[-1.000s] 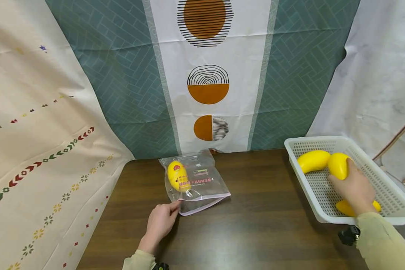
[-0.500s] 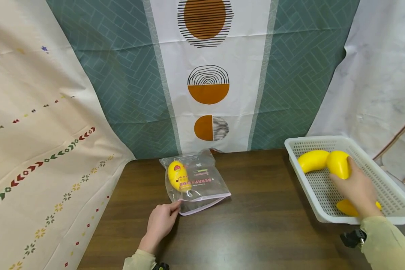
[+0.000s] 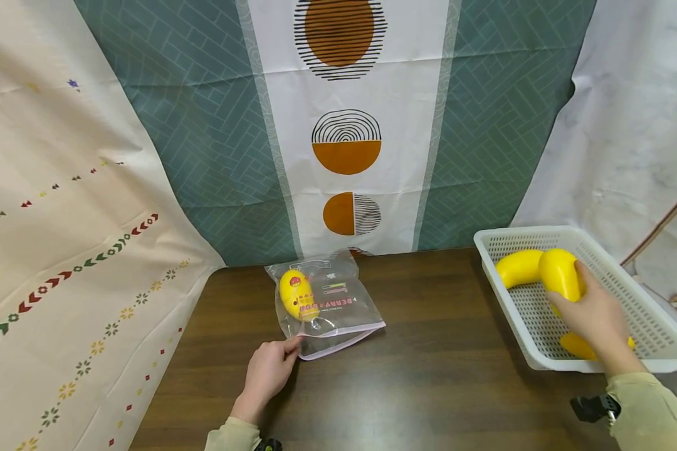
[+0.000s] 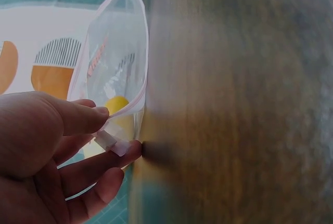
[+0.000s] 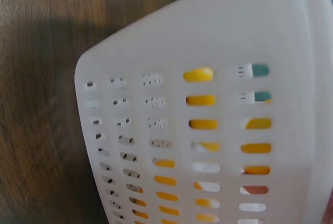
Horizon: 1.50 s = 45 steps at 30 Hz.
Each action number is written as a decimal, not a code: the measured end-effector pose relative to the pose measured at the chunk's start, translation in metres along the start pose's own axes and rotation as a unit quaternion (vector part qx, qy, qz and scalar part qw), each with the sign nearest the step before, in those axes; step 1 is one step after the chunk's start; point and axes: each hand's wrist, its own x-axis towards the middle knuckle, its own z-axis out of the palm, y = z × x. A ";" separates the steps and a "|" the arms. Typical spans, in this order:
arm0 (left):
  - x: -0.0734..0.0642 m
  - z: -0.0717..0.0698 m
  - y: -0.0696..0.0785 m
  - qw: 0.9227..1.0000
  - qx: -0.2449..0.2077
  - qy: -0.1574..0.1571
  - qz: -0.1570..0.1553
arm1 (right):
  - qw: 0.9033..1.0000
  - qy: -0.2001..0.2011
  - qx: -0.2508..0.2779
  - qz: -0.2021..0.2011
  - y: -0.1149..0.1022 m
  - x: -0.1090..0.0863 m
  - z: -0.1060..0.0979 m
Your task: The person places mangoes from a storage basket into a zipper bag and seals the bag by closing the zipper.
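From where I stand, a clear plastic bag (image 3: 344, 313) lies at ten o'clock on the brown table (image 3: 446, 376), its mouth gaping towards the person, with one yellow fruit (image 3: 297, 294) inside. The left hand (image 3: 267, 369) pinches the bag's rim at its seven o'clock corner, thumb and fingers clamped on the plastic. At two o'clock is a white basket (image 3: 668, 364), where the right hand (image 3: 595, 316) grips a plump fruit (image 3: 560, 275), thumb and fingers around its side. A curved fruit (image 3: 516, 268) lies at ten o'clock from that one; another piece (image 3: 577, 346), partly hidden, sits below the wrist.
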 end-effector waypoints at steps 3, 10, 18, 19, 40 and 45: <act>0.000 0.001 -0.001 1.000 -0.001 0.000 0.001 | 1.000 -0.004 0.003 -0.001 -0.004 -0.003 -0.001; 0.000 0.001 -0.002 1.000 -0.005 0.002 0.003 | 1.000 -0.010 0.012 -0.001 -0.012 -0.008 0.000; 0.001 0.001 -0.003 1.000 -0.005 0.003 0.005 | 1.000 -0.007 0.010 -0.001 -0.014 -0.011 0.002; 0.001 0.001 -0.003 1.000 -0.005 0.002 0.005 | 1.000 -0.006 0.010 -0.002 -0.014 -0.011 0.002; 0.003 0.002 -0.003 1.000 -0.008 0.002 0.005 | 0.999 0.020 0.032 -0.029 -0.026 -0.015 0.005; 0.003 0.001 -0.002 1.000 -0.012 0.001 0.004 | 0.998 0.021 0.049 -0.032 -0.033 -0.017 0.005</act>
